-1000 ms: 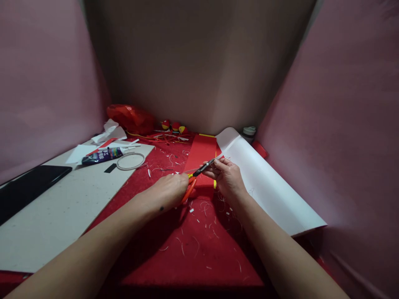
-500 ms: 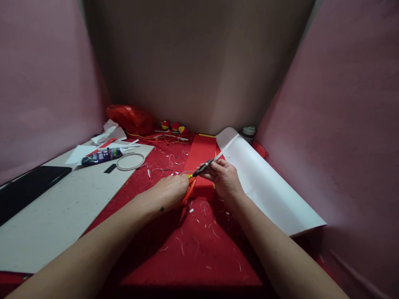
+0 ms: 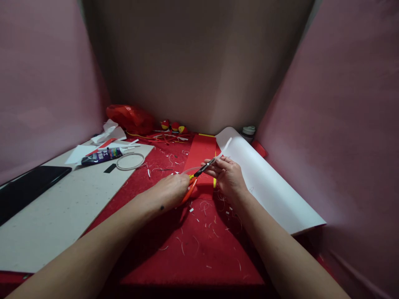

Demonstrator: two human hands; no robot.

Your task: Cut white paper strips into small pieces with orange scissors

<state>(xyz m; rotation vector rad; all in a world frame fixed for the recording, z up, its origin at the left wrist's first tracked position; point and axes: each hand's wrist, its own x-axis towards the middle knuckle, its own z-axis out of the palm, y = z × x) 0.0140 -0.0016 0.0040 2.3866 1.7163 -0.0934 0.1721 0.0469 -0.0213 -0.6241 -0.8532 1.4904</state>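
My left hand (image 3: 170, 192) grips orange-handled scissors (image 3: 195, 179), whose dark blades point up and right. My right hand (image 3: 227, 176) pinches a thin white paper strip (image 3: 225, 148) that sticks up past the fingertips and meets the blade tips. Both hands hover over a red felt mat (image 3: 193, 241) littered with small white paper shreds. A red paper strip (image 3: 201, 153) lies flat just beyond the hands.
A large white paper sheet (image 3: 268, 187) curls at the right. On the grey board (image 3: 62, 207) at left lie a glue tube (image 3: 101, 155), a wire ring (image 3: 130, 161) and a black tablet (image 3: 25, 189). A red plastic bag (image 3: 129, 118) and small red-yellow balls (image 3: 173, 126) sit at the back.
The white strip's free end has lifted and now stands higher above my right fingers. The scissors and both hands stay almost where they were.
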